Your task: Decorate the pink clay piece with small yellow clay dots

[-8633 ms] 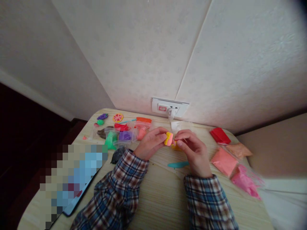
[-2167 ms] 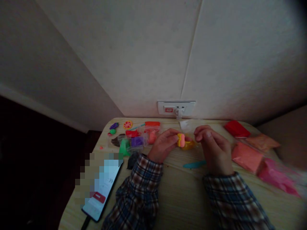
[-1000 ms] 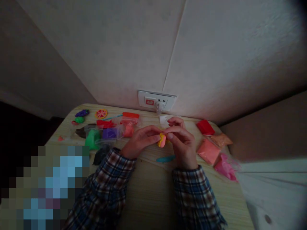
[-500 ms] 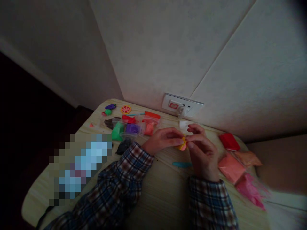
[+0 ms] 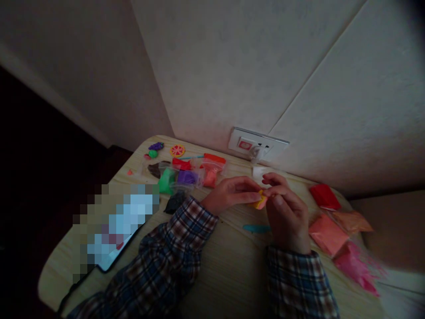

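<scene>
My left hand [image 5: 234, 194] is closed, pinching a small yellow and pink modelling clay piece [image 5: 261, 203] between thumb and fingers. My right hand [image 5: 289, 215] has its thumb and forefinger pressed together at the right edge of that piece, with its other fingers raised. Whatever lies between the right fingertips is too small and dim to make out. Just below the hands, a teal plastic clay knife [image 5: 255, 228] lies on the wooden table [image 5: 229, 261]. The yellow clay bag seen earlier behind the piece is hidden now.
Bags of green [image 5: 167, 180], purple [image 5: 187, 177] and orange-pink clay [image 5: 210, 178] lie at left, near a round fruit-slice clay piece [image 5: 177, 151] and purple clay grapes [image 5: 156, 145]. A phone [image 5: 114, 257] with a cable is left. Red [image 5: 324, 196] and pink packets [image 5: 355, 268] lie right.
The view has tilted and shifted. My right hand, apart from the clay piece about two seconds ago, has come back to its edge. The left hand keeps hold; the picture is darker than at first.
</scene>
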`<state>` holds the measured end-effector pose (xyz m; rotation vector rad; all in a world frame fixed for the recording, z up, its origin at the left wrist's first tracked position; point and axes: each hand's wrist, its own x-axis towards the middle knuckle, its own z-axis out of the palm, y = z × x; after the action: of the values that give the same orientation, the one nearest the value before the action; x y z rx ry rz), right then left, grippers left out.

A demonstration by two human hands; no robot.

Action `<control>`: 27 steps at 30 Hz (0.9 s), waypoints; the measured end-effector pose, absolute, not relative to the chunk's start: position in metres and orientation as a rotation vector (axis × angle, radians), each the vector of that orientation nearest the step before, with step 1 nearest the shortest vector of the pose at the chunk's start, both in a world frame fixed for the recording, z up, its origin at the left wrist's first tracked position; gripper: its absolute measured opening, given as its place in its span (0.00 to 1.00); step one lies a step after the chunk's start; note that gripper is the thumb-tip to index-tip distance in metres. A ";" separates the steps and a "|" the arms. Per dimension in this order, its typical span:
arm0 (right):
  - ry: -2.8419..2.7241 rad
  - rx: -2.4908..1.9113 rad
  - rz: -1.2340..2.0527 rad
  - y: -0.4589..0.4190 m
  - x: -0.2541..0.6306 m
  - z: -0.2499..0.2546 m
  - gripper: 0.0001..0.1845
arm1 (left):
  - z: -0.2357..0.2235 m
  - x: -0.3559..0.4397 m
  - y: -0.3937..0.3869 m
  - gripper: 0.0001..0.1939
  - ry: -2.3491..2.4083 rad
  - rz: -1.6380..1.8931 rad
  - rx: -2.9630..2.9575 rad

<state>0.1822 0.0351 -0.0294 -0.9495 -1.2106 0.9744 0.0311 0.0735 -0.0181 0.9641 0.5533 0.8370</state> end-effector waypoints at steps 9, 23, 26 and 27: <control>-1.139 -0.962 0.992 0.037 0.181 -0.028 0.05 | -0.016 0.031 0.074 0.18 0.530 0.825 0.949; -1.121 -0.909 1.053 0.037 0.176 -0.027 0.05 | -0.014 0.030 0.074 0.17 0.529 0.834 0.946; -1.146 -0.915 1.035 0.037 0.176 -0.028 0.05 | -0.014 0.029 0.074 0.15 0.526 0.839 0.951; -1.153 -0.919 1.029 0.037 0.176 -0.028 0.04 | -0.015 0.029 0.074 0.15 0.524 0.841 0.954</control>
<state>0.1759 0.0373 -0.0284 -0.9185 -1.1534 1.0287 0.0288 0.0741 -0.0148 0.9544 0.5242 0.8406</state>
